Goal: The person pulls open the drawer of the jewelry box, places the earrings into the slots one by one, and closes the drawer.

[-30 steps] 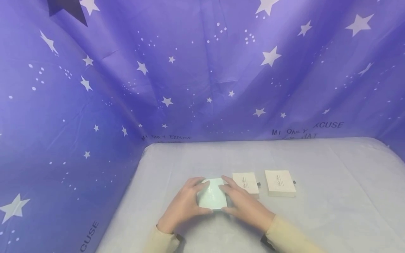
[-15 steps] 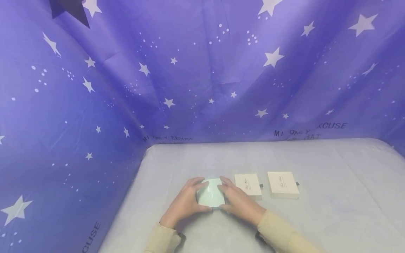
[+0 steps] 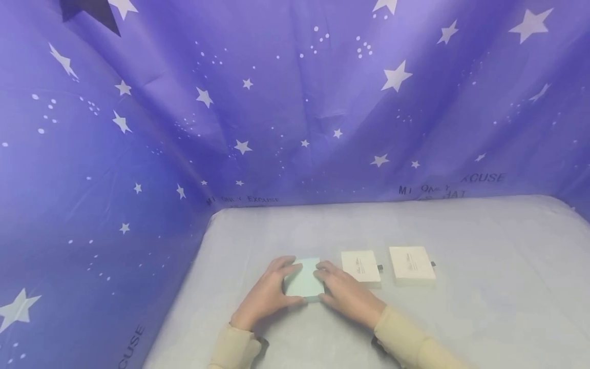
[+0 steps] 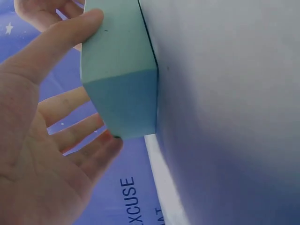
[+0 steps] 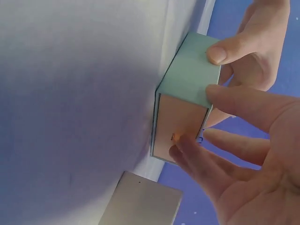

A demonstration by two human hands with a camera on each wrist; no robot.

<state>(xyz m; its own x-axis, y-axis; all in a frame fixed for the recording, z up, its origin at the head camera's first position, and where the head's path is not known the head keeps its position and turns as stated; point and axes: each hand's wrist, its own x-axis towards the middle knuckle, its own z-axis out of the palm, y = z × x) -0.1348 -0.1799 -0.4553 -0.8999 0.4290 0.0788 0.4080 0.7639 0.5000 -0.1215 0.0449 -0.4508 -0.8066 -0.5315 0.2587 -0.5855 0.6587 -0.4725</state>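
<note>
A mint-green box (image 3: 305, 279) sits on the grey-white cloth, held between both hands. My left hand (image 3: 265, 292) grips its left part, thumb (image 4: 84, 28) on the near side and fingers toward the far side. My right hand (image 3: 348, 294) holds it from the right, its thumb at the near corner. In the right wrist view, the box's right end shows a pinkish inset panel (image 5: 180, 119), with fingertips touching it near a small dark tab. What is inside the box is hidden.
Two cream boxes with dark printing and small black tabs lie to the right: the nearer one (image 3: 359, 267) close to my right hand, the other (image 3: 412, 265) farther right. Purple star-patterned fabric (image 3: 295, 102) rises behind and left of the cloth-covered table (image 3: 498, 287).
The mint-green box has shifted slightly left, away from the cream boxes, with both hands still on it. The head view has moved a little.
</note>
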